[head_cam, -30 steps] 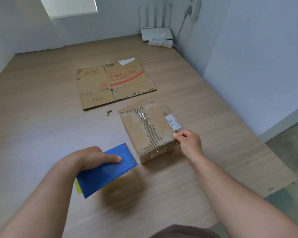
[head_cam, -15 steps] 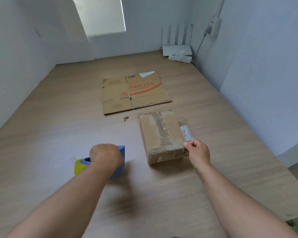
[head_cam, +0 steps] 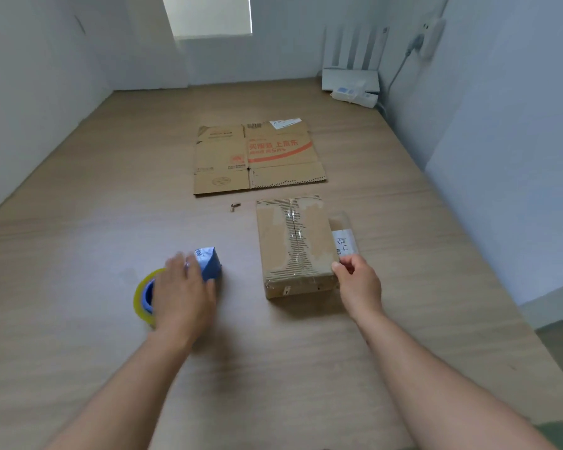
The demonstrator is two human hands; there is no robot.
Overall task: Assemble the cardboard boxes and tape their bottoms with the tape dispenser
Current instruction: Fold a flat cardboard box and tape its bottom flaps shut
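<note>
Blurred left hand [head_cam: 182, 293] over tape dispenser [head_cam: 209, 263]

bare left hand [head_cam: 182, 293], right hand [head_cam: 359, 284]

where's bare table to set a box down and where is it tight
Bare wood: the wide left side, from the wall to the flat cardboard and tape dispenser; the near strip between both forearms; the band right of the taped box. Tight: between flat cardboard and taped box, where a small scrap lies; the far right corner holds a router.
</note>
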